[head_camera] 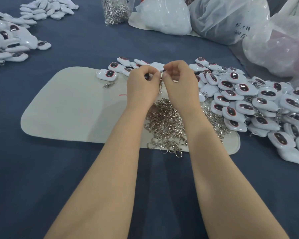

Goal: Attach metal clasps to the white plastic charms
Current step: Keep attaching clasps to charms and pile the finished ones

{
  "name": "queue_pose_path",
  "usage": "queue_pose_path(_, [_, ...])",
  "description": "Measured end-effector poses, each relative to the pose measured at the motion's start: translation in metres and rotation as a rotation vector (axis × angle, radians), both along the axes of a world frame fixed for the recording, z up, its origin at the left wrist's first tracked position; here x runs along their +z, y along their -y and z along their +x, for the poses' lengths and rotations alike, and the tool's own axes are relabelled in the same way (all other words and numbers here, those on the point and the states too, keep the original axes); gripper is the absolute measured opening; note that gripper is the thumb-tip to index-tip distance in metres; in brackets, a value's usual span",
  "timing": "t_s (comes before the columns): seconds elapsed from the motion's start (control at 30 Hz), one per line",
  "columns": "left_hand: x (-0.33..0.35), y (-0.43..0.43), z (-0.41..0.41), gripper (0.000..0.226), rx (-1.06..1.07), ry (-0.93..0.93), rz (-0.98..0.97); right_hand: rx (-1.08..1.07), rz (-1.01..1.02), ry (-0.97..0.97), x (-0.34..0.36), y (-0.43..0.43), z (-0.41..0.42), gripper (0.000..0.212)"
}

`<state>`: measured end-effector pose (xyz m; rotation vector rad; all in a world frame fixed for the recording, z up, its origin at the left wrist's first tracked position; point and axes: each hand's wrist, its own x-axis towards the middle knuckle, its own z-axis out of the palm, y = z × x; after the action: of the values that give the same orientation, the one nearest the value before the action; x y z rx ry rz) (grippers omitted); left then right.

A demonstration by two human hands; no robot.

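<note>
We see everything through one wide-angle camera worn on the head, set above the near edge of the table (76, 40), facing forward and tilted down; our two forearms rise from the bottom of the frame and meet at the left hand (142, 83) and right hand (179, 81) just above centre, so the view sits close, within arm's reach; the pale mat (67, 104) lies under the middle; the pile of charms (266, 107) runs off the right edge; the plastic bags (228, 19) crowd the far top right corner, where the lens bends the scene.
</note>
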<state>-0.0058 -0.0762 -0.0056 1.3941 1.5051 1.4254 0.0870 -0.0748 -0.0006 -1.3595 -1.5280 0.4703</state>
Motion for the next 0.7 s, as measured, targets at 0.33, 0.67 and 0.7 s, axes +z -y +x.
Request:
queue_pose_path(0.33, [-0.0062, -0.0031, 0.0024, 0.009, -0.014, -0.146, -0.008, -0.039, 0.010, 0.138, -0.0025, -0.0009, 0.0000, 0.021])
queue_pose_path(0.67, [-0.0052, -0.0037, 0.0011, 0.012, 0.013, -0.095, 0.021, 0.000, -0.006, 0.030, -0.0034, -0.0002, -0.0020, 0.016])
queue_pose_path(0.7, [-0.0054, -0.0039, 0.0013, 0.011, 0.009, -0.106, 0.023, -0.007, -0.005, 0.031, -0.0036, -0.0001, -0.0017, 0.016])
